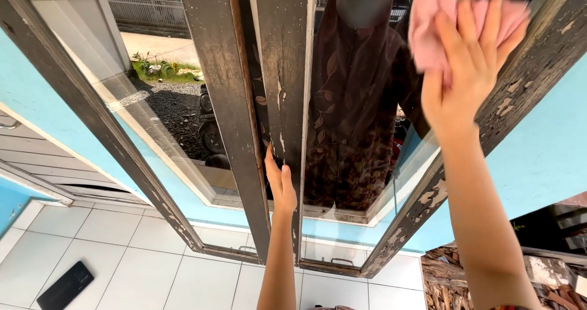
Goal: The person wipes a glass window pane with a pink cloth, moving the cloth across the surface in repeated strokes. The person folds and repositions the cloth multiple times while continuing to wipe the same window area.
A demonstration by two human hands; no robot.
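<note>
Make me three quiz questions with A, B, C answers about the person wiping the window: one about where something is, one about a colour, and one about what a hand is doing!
1. Where does the flat black thing lie?
A. On the white floor tiles at lower left
B. On the window ledge
C. In the left hand

2. What colour is the cloth?
A. Blue
B. Pink
C. Yellow

3. What is the right hand doing?
A. Hanging free at the side
B. Pressing the cloth flat on the window glass with fingers spread
C. Gripping the wooden frame

Answers:
1. A, it rests on the floor tiles below the window.
2. B, the cloth under the fingers is pink.
3. B, the open palm lies over the cloth on the pane, while the left hand holds the dark, worn middle post of the frame.
</note>
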